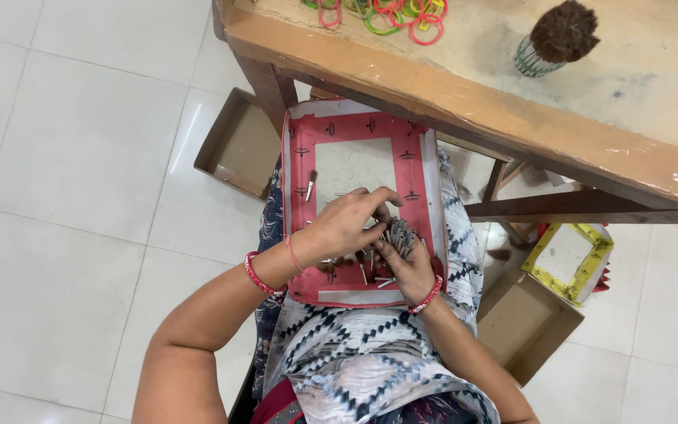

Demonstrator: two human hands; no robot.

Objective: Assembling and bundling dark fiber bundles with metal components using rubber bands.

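Red card forms the shallow tray (301,188) resting on the lap of a seated person in a patterned black-and-white garment, just below the front edge of a wooden tabletop (464,102). The right hand (411,271), near the tray's lower right corner, has its grip pressed around a bundle of small brushes (399,234), their metal ends fanned upward. The left hand (348,224) reaches across the middle of the tray, fingertips pinched together at the top of that bundle, seemingly adding or straightening one piece; exactly what sits between the fingertips cannot be made out.

Much appears gathered already: the bundle in the right hand is thick. Some work looks left, since a few loose brushes (369,271) lie along the tray's lower edge beside the right hand, and a single stray brush (310,185) lies near the tray's left edge, well apart from both hands.

On the tabletop, a finished-looking brush bunch (556,38) stands upright toward the far right, and coloured rubber bands (386,14) lie in a heap at the far edge. Open cardboard boxes (238,145) sit on the white tiled floor to either side, with a yellow-edged tray (570,259) near the table leg.
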